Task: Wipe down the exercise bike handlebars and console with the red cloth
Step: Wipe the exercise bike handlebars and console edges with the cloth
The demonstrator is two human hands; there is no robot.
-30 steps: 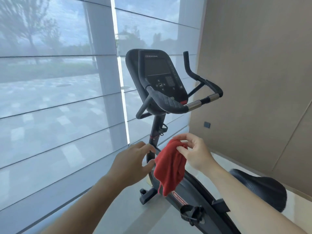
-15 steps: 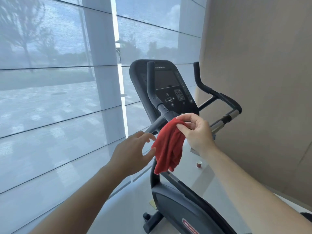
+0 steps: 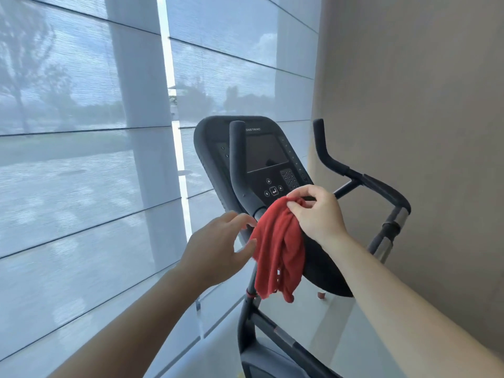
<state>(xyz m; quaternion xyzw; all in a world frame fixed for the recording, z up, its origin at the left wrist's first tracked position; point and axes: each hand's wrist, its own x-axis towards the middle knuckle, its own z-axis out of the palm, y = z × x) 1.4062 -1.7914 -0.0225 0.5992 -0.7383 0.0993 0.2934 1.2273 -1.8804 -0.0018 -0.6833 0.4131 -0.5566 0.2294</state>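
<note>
- While the right hand (image 3: 319,216) pinches the top of the red cloth (image 3: 278,249) between thumb and fingertips, it hangs bunched at frame centre, just below the console (image 3: 267,154), probably ready for wiping.
- Left hand (image 3: 218,246), fingers spread loosely, holds nothing and reaches toward the cloth's left edge, seemingly to help gather it.
- Black handlebars (image 3: 237,165) flank the console.
- White lettering atop the console reads "STAR TRAC".

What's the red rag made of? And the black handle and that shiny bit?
The red cloth looks like soft fabric: it hangs in limp, crumpled folds. The black handlebar looks like matte rubber or foam, dull with no glare; which one is unclear. The shiny band looks like polished metal, since it reflects light.
</note>
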